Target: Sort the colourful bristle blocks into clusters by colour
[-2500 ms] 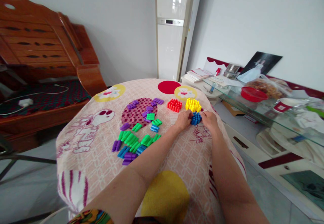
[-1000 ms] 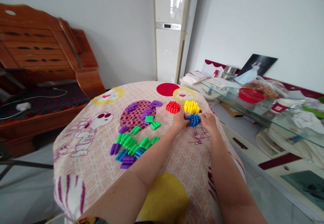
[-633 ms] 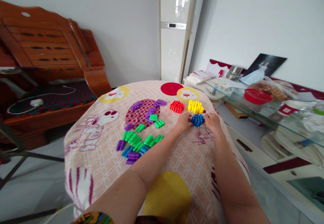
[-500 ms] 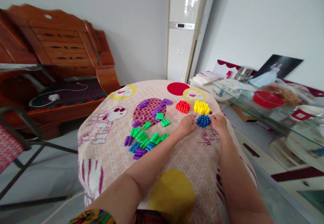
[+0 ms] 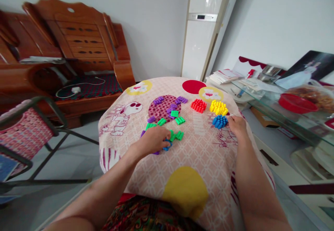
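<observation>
The left hand (image 5: 154,139), at the centre of the frame, curls thumb and fingertips over a blue tube piece (image 5: 167,146); whether the grip is closed on it cannot be determined. This piece lies at the right side of the left hand, which is the nearer hand. Its long axis is not readable, because the fingers cover part of it. The blue peg cluster (image 5: 219,121) stands well apart, right of centre and slightly higher in the frame, just below the yellow peg cluster (image 5: 218,107). The right hand (image 5: 237,125) holds its fingertips narrow at that cluster's right edge; contact pressure is not visible. A purple tube piece (image 5: 156,152) shows only partly below the left hand.
</observation>
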The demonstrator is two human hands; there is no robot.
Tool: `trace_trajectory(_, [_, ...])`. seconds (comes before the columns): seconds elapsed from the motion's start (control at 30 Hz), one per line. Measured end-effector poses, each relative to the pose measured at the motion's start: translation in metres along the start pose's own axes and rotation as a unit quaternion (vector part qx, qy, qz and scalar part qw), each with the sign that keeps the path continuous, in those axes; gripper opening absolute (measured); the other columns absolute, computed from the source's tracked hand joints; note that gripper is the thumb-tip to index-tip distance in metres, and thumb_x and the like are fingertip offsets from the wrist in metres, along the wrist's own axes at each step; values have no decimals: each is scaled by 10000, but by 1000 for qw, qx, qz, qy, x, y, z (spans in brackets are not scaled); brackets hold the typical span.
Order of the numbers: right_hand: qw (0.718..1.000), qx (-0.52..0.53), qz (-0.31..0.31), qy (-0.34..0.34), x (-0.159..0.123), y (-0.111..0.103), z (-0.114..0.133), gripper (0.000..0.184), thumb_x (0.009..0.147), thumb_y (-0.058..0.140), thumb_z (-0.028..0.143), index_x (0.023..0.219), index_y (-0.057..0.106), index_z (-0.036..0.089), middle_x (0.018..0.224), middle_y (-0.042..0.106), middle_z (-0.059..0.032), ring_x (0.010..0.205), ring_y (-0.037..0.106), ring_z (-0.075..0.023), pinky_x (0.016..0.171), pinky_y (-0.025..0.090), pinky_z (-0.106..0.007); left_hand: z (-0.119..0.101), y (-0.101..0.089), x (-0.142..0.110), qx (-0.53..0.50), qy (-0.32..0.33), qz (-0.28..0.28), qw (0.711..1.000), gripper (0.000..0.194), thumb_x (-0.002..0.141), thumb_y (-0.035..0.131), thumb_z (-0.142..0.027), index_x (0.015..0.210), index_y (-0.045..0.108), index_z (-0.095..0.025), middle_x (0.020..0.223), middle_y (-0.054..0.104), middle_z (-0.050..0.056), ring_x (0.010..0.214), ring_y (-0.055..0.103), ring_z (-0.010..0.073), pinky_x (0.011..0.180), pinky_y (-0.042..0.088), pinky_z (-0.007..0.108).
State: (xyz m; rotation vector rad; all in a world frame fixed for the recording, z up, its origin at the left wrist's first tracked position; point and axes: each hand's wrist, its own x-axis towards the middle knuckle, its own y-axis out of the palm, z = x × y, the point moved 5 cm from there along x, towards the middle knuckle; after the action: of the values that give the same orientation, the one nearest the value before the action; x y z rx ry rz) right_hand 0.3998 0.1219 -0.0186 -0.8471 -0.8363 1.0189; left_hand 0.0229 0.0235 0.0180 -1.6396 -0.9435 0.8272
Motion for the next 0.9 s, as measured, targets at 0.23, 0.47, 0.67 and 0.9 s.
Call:
trace_trajectory(0.23, [1000, -13, -3, -1, -1, -2, 3, 414, 929, 423, 363, 867, 758, 128, 770, 727, -135, 861, 672, -255, 726, 475, -298, -11, 29, -11, 29, 17, -3, 999, 226, 787, 658, -225, 1013, 661, -206, 1104, 656, 87, 1043, 614, 266, 843, 455, 346])
trace_trajectory(0.47, [1000, -13, 0, 5, -2, -4, 5, 420, 935, 400, 347, 891, 752, 120, 824, 738, -142, 862, 676, -242, 722, 470, -287, -16, 21, 11, -21, 47, 1, 999, 254, 788, 676, -359, 974, 608, -200, 994, 678, 50, 917, 627, 229, 763, 428, 313])
trace_trajectory(0.67, [1000, -7, -3, 4, -3, -6, 5, 417, 935, 392, 338, 905, 753, 132, 794, 737, -121, 853, 676, -235, 721, 471, -282, -56, 31, 51, -41, 111, 21, 993, 274, 763, 733, -435, 837, 607, -204, 824, 672, 24, 803, 617, 203, 643, 366, 280])
trace_trajectory(0.9, [1000, -15, 13, 12, -4, -9, 8, 418, 933, 372, 297, 903, 752, 124, 771, 738, -122, 817, 680, -220, 717, 454, -264, -108, 24, 95, -92, 157, 2, 983, 280, 753, 759, -429, 791, 629, -183, 712, 641, 5, 658, 563, 165, 572, 310, 272])
